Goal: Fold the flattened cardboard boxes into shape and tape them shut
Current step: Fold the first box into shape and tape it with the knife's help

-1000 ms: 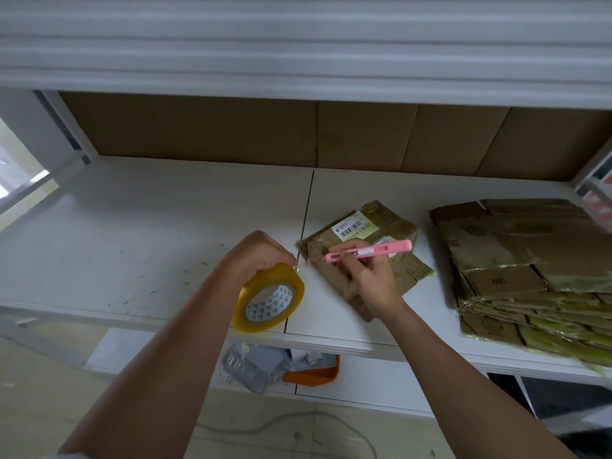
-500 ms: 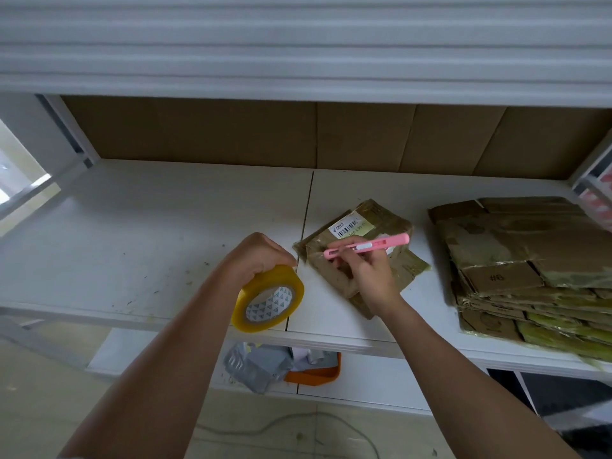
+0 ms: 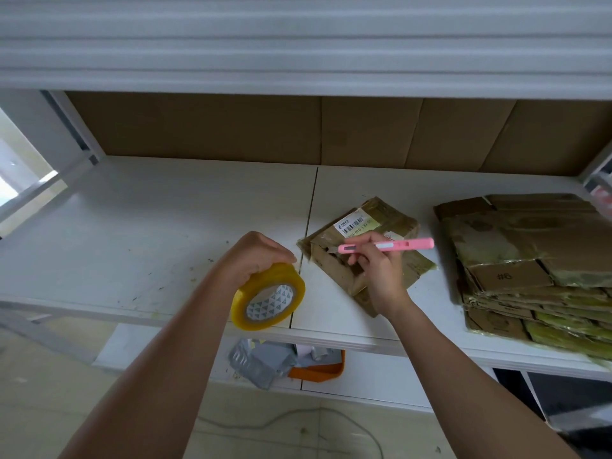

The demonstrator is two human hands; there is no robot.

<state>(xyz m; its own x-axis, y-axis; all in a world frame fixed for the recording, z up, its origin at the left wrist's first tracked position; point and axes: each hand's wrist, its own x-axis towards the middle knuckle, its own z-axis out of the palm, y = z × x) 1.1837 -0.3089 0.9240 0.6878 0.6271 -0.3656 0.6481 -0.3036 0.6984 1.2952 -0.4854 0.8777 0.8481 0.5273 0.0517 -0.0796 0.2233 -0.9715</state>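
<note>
A small brown cardboard box [image 3: 381, 226] with a barcode label and old tape lies on the white shelf [image 3: 149, 226], right of the shelf's seam. My right hand [image 3: 377, 270] hovers over its near side and grips a pink utility knife [image 3: 387, 245], tip pointing left at the box's left end. My left hand [image 3: 255, 253] grips a roll of yellow tape [image 3: 268, 296] from above, near the shelf's front edge, just left of the box. A stack of flattened cardboard boxes [image 3: 536, 260] lies at the right.
An upper shelf [image 3: 298, 44] overhangs the work area. Brown cardboard sheets [image 3: 331, 130] line the back. Below the front edge sit grey plastic bags [image 3: 261, 359] and an orange bin [image 3: 318, 371]. A white frame post [image 3: 79, 127] stands at the left.
My right hand has shifted the pink knife slightly, its tip now at the box's left end. My left hand and the tape roll have barely moved.
</note>
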